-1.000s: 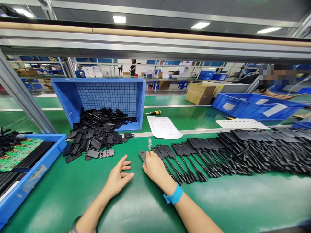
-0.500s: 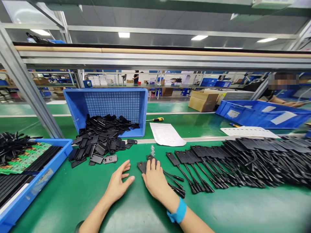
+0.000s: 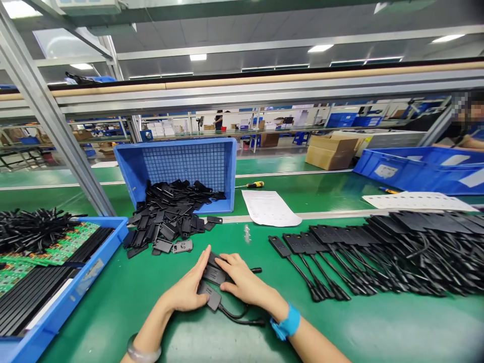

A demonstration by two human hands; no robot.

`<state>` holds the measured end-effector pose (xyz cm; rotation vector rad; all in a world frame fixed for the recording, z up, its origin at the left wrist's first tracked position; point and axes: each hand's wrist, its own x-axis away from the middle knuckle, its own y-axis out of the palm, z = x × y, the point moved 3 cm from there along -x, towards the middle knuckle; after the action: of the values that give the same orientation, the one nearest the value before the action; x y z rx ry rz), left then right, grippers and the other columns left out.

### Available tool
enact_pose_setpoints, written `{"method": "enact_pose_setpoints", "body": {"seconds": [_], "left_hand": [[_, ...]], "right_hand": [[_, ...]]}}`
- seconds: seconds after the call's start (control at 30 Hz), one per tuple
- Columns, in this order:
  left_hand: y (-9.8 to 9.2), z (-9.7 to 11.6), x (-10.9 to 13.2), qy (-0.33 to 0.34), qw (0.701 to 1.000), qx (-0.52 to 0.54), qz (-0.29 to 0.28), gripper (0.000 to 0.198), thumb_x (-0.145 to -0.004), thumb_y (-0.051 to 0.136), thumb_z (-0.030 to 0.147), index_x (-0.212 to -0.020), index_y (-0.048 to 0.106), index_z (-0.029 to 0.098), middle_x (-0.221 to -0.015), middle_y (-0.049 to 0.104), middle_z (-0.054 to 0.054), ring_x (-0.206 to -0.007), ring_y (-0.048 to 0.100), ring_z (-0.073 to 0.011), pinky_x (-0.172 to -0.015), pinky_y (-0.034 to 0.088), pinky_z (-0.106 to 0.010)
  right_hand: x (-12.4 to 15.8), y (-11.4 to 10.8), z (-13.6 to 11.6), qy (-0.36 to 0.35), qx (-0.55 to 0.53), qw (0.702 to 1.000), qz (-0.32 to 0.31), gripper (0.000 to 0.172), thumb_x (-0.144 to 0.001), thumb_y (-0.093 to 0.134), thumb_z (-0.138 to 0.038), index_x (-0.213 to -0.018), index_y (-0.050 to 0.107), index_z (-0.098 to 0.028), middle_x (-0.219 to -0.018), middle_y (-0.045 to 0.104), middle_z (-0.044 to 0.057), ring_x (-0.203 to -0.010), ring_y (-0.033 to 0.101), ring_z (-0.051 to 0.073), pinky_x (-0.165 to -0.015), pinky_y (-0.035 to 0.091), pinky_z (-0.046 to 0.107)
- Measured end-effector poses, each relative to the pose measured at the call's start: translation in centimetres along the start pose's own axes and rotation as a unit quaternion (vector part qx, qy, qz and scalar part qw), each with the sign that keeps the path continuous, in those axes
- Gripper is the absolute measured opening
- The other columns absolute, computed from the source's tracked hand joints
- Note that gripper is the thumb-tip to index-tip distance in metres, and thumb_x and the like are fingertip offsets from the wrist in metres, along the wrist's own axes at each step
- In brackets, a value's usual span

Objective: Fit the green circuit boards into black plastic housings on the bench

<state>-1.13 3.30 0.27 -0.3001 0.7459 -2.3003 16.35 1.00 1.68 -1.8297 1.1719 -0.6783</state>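
Between my hands lies a loose bunch of black cable modules (image 3: 213,298), flat boxes with short cords ending in plugs. My left hand (image 3: 186,288) stands on edge along the left side of the bunch, fingers straight and thumb touching the nearest module. From the right, my right hand (image 3: 247,282) rests on the upper modules with thumb and fingers apart. Its palm hides part of the cords. Left of and beyond the hands, a pile of black plastic covers (image 3: 166,227) spills from a tipped blue crate (image 3: 231,176).
A row of finished-looking cable modules (image 3: 321,239) lies at right. A blue tray (image 3: 120,229) with circuit boards (image 3: 85,242) stands at left. Beyond are small clear pieces (image 3: 247,234), a paper sheet (image 3: 270,207), a screwdriver (image 3: 257,185), a carton (image 3: 328,153) and another blue crate (image 3: 412,166).
My left hand has moved right against the modules. My right hand has shifted off their tops toward their right side, and the modules have come nearer and turned. The view has swung slightly left.
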Motion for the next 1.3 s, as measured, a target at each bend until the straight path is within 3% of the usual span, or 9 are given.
{"method": "enact_pose_setpoints", "body": {"seconds": [0.23,0.37,0.5,0.67,0.83,0.93,1.13,1.23,1.3], "left_hand": [[-0.5,-0.2,0.1,-0.027,1.000,-0.009,0.008,0.092,-0.072,0.051,0.011,-0.148,0.002,0.024,-0.156,0.001,-0.003,-0.143,0.002,-0.0232,-0.116,0.005,-0.046],[-0.1,-0.6,0.0,-0.013,1.000,-0.020,-0.005,0.079,-0.080,0.045,0.013,-0.148,0.008,0.025,-0.155,0.003,-0.001,-0.142,-0.002,-0.0214,-0.116,0.002,-0.048],[0.5,-0.5,-0.2,0.005,0.999,-0.036,0.009,0.072,-0.086,0.042,0.018,-0.148,0.007,0.025,-0.155,0.001,-0.002,-0.142,-0.003,-0.0217,-0.116,0.000,-0.049],[0.4,-0.5,-0.3,-0.004,0.999,-0.013,0.047,0.065,-0.091,0.039,0.031,-0.148,0.010,0.025,-0.154,0.015,-0.006,-0.141,0.013,-0.0244,-0.115,0.010,-0.048],[-0.6,-2.0,-0.9,-0.039,0.985,0.020,0.169,0.069,-0.090,0.037,0.049,-0.148,0.010,0.023,-0.147,0.036,-0.010,-0.137,0.029,-0.0236,-0.113,0.022,-0.044],[-0.7,-2.6,-1.1,-0.057,0.980,0.003,0.192,0.071,-0.087,0.040,0.055,-0.147,0.018,0.024,-0.146,0.039,-0.009,-0.136,0.031,-0.0254,-0.112,0.024,-0.046],[-0.3,-3.1,-1.5,-0.061,0.984,-0.066,0.151,0.077,-0.083,0.038,0.063,-0.144,0.029,0.017,-0.148,0.033,-0.010,-0.136,0.030,-0.0269,-0.112,0.025,-0.047],[-0.2,-3.5,-1.8,-0.063,0.983,-0.081,0.151,0.081,-0.081,0.037,0.065,-0.143,0.030,0.014,-0.145,0.038,-0.010,-0.134,0.033,-0.0264,-0.111,0.028,-0.045],[-0.2,-3.7,-2.0,-0.057,0.982,-0.084,0.160,0.080,-0.081,0.037,0.064,-0.143,0.031,0.014,-0.143,0.042,-0.010,-0.133,0.036,-0.0261,-0.110,0.031,-0.044]], "right_hand": [[0.4,-0.3,-1.1,-0.008,0.025,0.999,0.039,0.057,-0.084,0.065,-0.035,-0.134,0.047,-0.015,-0.121,0.051,0.015,-0.108,0.045,0.029,-0.094,0.041,0.042],[0.6,0.7,-1.8,0.022,0.042,0.998,0.043,0.090,-0.074,0.064,-0.061,-0.141,0.035,-0.009,-0.125,0.047,0.022,-0.111,0.043,0.036,-0.094,0.038,0.050],[-0.1,2.8,-2.5,0.067,0.065,0.994,0.050,0.115,-0.063,0.062,-0.074,-0.144,0.025,-0.002,-0.142,0.028,0.030,-0.127,0.026,0.047,-0.100,0.024,0.061],[-0.5,3.1,-3.2,0.077,0.085,0.989,0.091,0.102,-0.065,0.066,-0.058,-0.142,0.029,-0.002,-0.131,0.039,0.030,-0.118,0.036,0.044,-0.097,0.029,0.057],[0.1,-1.5,-1.9,0.110,0.041,0.991,0.061,0.084,-0.063,0.065,-0.058,-0.132,0.047,-0.013,-0.107,0.052,0.019,-0.102,0.049,0.037,-0.082,0.043,0.046],[1.5,-6.6,0.7,0.194,0.070,0.977,0.061,0.065,-0.072,0.056,-0.061,-0.121,0.057,-0.018,-0.103,0.055,0.016,-0.100,0.052,0.034,-0.077,0.044,0.040],[5.6,-16.9,11.9,0.428,0.200,0.874,0.113,0.072,-0.070,0.064,-0.057,-0.121,0.057,-0.006,-0.120,0.052,0.027,-0.115,0.044,0.043,-0.088,0.038,0.047],[8.3,-19.6,17.9,0.516,0.206,0.822,0.128,0.076,-0.069,0.067,-0.056,-0.121,0.056,-0.001,-0.122,0.050,0.031,-0.114,0.046,0.044,-0.086,0.040,0.047],[10.0,-19.9,21.0,0.546,0.207,0.799,0.143,0.074,-0.073,0.065,-0.055,-0.121,0.056,-0.001,-0.122,0.050,0.031,-0.115,0.046,0.042,-0.087,0.040,0.045]]}}
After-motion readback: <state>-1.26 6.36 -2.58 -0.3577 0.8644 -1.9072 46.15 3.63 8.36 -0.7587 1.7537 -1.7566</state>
